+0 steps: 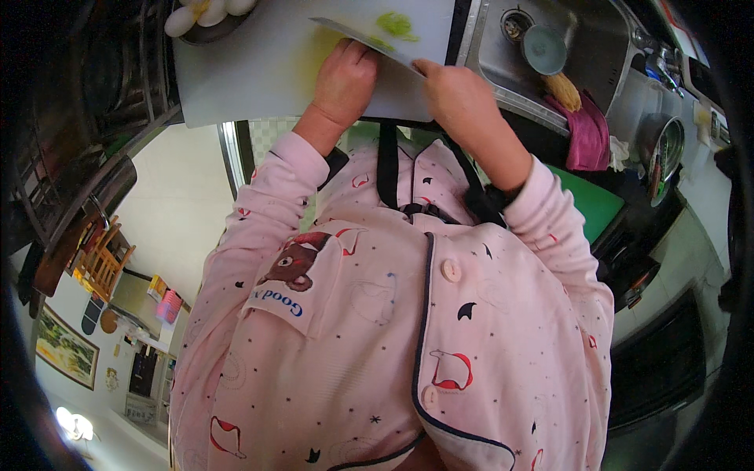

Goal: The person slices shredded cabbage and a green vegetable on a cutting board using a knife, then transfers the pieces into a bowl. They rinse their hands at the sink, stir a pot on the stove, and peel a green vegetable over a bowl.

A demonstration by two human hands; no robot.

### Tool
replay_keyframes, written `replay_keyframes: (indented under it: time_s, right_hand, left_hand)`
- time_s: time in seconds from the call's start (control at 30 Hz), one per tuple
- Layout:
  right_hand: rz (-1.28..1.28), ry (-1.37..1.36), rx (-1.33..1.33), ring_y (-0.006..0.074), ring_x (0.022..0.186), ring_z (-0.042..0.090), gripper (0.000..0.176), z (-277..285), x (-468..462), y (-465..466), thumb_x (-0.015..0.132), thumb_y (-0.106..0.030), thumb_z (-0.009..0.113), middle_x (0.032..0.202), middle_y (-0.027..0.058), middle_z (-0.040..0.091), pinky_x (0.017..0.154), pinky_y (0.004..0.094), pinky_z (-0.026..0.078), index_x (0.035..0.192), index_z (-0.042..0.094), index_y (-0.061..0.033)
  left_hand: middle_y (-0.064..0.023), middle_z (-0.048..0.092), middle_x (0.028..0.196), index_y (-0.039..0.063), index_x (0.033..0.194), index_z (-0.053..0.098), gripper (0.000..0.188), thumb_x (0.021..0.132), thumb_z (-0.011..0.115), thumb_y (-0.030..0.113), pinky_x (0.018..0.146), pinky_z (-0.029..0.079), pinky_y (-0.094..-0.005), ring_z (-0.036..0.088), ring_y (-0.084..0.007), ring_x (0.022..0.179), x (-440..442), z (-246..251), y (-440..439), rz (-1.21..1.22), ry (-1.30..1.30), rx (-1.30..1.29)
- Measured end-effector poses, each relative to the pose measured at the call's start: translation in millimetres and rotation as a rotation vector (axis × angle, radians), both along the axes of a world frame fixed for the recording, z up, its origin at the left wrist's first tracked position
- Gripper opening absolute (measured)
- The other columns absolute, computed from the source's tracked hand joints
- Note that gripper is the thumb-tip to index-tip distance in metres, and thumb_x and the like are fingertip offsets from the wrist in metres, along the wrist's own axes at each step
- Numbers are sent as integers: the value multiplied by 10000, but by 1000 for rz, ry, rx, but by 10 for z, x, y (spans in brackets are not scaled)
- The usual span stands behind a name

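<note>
A white cutting board [247,76] lies before me on the counter. My right hand [462,100] grips the handle of a kitchen knife [392,53], whose blade slants up and to the left across the board. Right behind the blade, my left hand [347,76] rests with bent fingers bunched together. Its fingertips are hidden, and so is anything under them. Thin slices of a light green vegetable [397,25] lie on the far side of the blade, some close against it.
White eggs [212,12] sit in a dark bowl at the board's upper left. Right of the board, a steel sink [589,53] holds a small bowl [543,49] and a loofah-like scrubber [562,91]. A magenta cloth [589,135] hangs over its edge. A metal pan [668,141] stands farther right.
</note>
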State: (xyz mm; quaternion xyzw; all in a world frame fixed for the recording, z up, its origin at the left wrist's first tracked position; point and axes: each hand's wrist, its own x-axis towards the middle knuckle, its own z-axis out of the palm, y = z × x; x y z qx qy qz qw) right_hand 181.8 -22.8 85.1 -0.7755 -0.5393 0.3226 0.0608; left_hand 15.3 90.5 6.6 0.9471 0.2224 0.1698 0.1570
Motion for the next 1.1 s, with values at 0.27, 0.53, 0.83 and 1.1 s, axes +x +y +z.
replay_keyframes:
  time_s: [0.27, 0.53, 0.83, 1.1]
  right_hand:
    - [-34, -39, -25, 438, 823, 649, 350, 20, 294, -72, 911, -158, 526, 848, 267, 657, 764, 512, 531, 1222, 670, -84]
    - [10, -22, 3, 429, 777, 655, 339, 160, 338, -135, 910, -142, 540, 815, 262, 656, 731, 496, 544, 1217, 674, -90]
    - [45, -36, -38, 436, 782, 653, 364, 63, 280, -108, 904, -153, 523, 829, 264, 661, 744, 519, 527, 1235, 662, -93]
    - [-17, 43, 5, 444, 773, 644, 343, 51, 343, -33, 919, -166, 531, 816, 270, 656, 750, 513, 529, 1222, 671, -89]
  left_hand:
    - [-112, 642, 1028, 28, 999, 682, 238, 773, 615, 64, 851, 523, -369, 602, -301, 965, 87, 7, 4, -2, -21, -39]
    - [-99, 652, 1053, 40, 1007, 692, 252, 767, 618, 63, 877, 522, -364, 603, -292, 981, 180, -48, 37, -3, -23, -15]
    - [-105, 659, 1030, 37, 993, 699, 244, 765, 617, 61, 876, 522, -364, 602, -294, 977, 172, -44, 18, 9, 1, 2]
    - [-132, 655, 1005, 34, 974, 699, 210, 775, 637, 63, 884, 519, -393, 613, -320, 957, 140, 5, 3, 24, -16, -54]
